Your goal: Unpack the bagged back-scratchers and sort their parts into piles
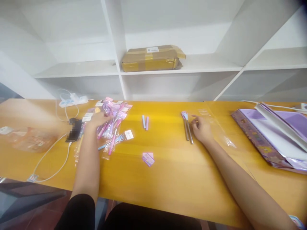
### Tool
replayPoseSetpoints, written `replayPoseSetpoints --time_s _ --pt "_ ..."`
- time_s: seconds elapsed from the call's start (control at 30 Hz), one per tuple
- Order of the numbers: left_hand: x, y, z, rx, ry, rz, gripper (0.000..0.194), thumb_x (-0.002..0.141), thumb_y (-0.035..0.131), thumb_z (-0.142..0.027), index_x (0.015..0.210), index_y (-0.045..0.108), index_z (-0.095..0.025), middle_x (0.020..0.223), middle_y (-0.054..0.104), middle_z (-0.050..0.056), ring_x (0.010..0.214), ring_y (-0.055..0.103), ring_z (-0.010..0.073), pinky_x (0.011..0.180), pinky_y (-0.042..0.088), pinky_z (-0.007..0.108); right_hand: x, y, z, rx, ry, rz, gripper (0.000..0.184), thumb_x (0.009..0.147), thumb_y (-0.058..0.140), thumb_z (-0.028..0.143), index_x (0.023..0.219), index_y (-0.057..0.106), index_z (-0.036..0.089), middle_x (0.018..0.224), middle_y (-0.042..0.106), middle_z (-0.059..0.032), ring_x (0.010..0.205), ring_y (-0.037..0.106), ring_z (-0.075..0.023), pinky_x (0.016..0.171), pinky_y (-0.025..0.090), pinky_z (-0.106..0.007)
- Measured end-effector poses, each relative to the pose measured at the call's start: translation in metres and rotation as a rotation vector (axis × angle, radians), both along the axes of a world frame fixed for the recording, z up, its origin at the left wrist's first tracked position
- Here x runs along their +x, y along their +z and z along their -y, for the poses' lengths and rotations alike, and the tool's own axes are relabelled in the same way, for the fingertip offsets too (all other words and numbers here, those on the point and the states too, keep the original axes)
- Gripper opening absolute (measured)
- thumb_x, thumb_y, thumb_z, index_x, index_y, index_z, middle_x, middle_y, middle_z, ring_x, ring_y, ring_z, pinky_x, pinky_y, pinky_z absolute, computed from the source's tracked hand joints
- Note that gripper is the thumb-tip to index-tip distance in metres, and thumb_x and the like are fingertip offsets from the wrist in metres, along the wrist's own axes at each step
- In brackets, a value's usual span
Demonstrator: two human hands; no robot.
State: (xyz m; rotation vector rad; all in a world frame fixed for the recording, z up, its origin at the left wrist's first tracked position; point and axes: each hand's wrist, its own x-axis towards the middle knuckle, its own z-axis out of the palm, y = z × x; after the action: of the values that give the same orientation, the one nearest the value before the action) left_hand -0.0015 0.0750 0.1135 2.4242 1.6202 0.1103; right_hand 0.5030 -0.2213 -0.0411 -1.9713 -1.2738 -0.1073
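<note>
My left hand (97, 120) reaches into a pile of pink and blue pens in clear wrappers (112, 123) on the yellow table (172, 166). Its fingers curl over the packets; whether they grip one is hard to see. My right hand (201, 129) rests on the table beside two metal-barrelled pens (187, 127), fingers bent and touching or almost touching them. Clear plastic sleeves (216, 127) lie under and right of that hand. Two small caps, one blue and one lilac (145, 122), lie between my hands. A small pink tag (148, 158) lies nearer to me.
A purple folder with white sheets (271, 134) lies at the right. A power strip (72, 101), white cables, a dark phone (74, 129) and a crumpled clear bag (30, 139) sit at the left. A taped brown parcel (152, 58) rests on the white shelf behind.
</note>
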Motion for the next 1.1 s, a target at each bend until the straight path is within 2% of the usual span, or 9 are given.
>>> replayPoseSetpoints --time_s 0.17,0.33,0.47,0.53,0.63,0.77,0.9,1.0,1.1 --pt "0.018 -0.024 -0.007 -0.025 0.019 -0.083 0.04 0.083 0.074 -0.054 0.098 0.075 -0.017 0.105 0.081 0.018 0.103 0.075 0.0367 0.088 0.054 0.039 0.001 0.001 0.002 0.023 -0.058 -0.052 0.044 0.093 0.05 0.03 0.131 0.067 0.015 0.107 0.076 -0.0143 0.078 0.066 -0.0242 0.083 0.054 -0.041" --pt "0.032 -0.036 -0.008 0.011 0.031 -0.073 0.056 0.087 0.07 -0.056 0.123 0.07 -0.013 0.125 0.077 0.021 0.116 0.072 0.0376 0.096 0.055 0.04 0.002 0.0 0.003 0.031 -0.074 -0.087 0.046 0.091 0.051 0.032 0.132 0.066 0.015 0.104 0.076 -0.0129 0.076 0.065 -0.0232 0.079 0.054 -0.04" --pt "0.042 -0.041 -0.003 0.078 0.052 -0.063 0.069 0.092 0.067 -0.051 0.141 0.059 -0.002 0.151 0.058 0.035 0.142 0.057 0.0454 0.115 0.048 0.048 0.002 0.001 0.004 0.038 -0.071 -0.124 0.045 0.09 0.054 0.032 0.13 0.067 0.015 0.102 0.076 -0.0122 0.075 0.065 -0.0229 0.079 0.053 -0.041" --pt "0.046 -0.041 -0.001 0.11 0.061 -0.067 0.067 0.089 0.071 -0.047 0.137 0.063 -0.001 0.156 0.051 0.037 0.15 0.049 0.0488 0.121 0.043 0.052 0.001 0.002 0.004 0.042 -0.072 -0.133 0.046 0.089 0.054 0.032 0.129 0.067 0.015 0.101 0.076 -0.012 0.074 0.065 -0.0227 0.079 0.053 -0.041" --pt "0.046 -0.037 -0.003 0.147 0.073 -0.045 0.053 0.084 0.076 -0.039 0.122 0.07 -0.003 0.148 0.058 0.034 0.148 0.05 0.0501 0.123 0.043 0.053 0.0 0.004 0.005 0.047 -0.079 -0.133 0.046 0.089 0.054 0.032 0.129 0.067 0.015 0.101 0.076 -0.012 0.073 0.064 -0.0221 0.077 0.053 -0.04" --pt "0.033 -0.011 -0.005 0.176 0.133 0.116 0.042 0.095 0.064 -0.031 0.129 0.062 -0.006 0.131 0.069 0.028 0.127 0.067 0.0426 0.109 0.053 0.05 -0.004 0.007 0.006 0.083 -0.085 -0.143 0.041 0.089 0.053 0.03 0.125 0.066 0.015 0.098 0.074 -0.0116 0.069 0.062 -0.0206 0.072 0.052 -0.038" --pt "0.018 0.048 0.028 0.2 0.172 0.483 0.035 0.107 0.05 -0.025 0.138 0.043 -0.012 0.098 0.075 0.011 0.074 0.069 0.0212 0.075 0.058 0.037 -0.016 0.025 0.004 0.296 -0.171 -0.179 0.032 0.093 0.049 0.027 0.119 0.063 0.017 0.096 0.071 -0.0101 0.065 0.06 -0.0182 0.063 0.051 -0.034" --pt "0.021 0.087 0.083 0.213 -0.025 0.867 0.039 0.111 0.049 -0.028 0.145 0.03 -0.024 0.082 0.067 -0.004 0.049 0.048 0.0076 0.052 0.041 0.02 -0.046 0.062 0.007 0.454 -0.128 -0.189 0.025 0.098 0.047 0.027 0.118 0.06 0.021 0.095 0.068 -0.0069 0.061 0.057 -0.0144 0.056 0.048 -0.029" --pt "0.043 0.098 0.141 -0.253 -0.336 0.907 0.047 0.113 0.049 -0.05 0.153 0.031 -0.033 0.075 0.067 -0.005 0.041 0.044 0.0074 0.042 0.032 0.019 -0.101 0.119 0.015 0.445 0.183 -0.179 0.018 0.104 0.052 0.027 0.119 0.06 0.023 0.096 0.067 -0.0041 0.063 0.062 -0.0127 0.058 0.052 -0.027"
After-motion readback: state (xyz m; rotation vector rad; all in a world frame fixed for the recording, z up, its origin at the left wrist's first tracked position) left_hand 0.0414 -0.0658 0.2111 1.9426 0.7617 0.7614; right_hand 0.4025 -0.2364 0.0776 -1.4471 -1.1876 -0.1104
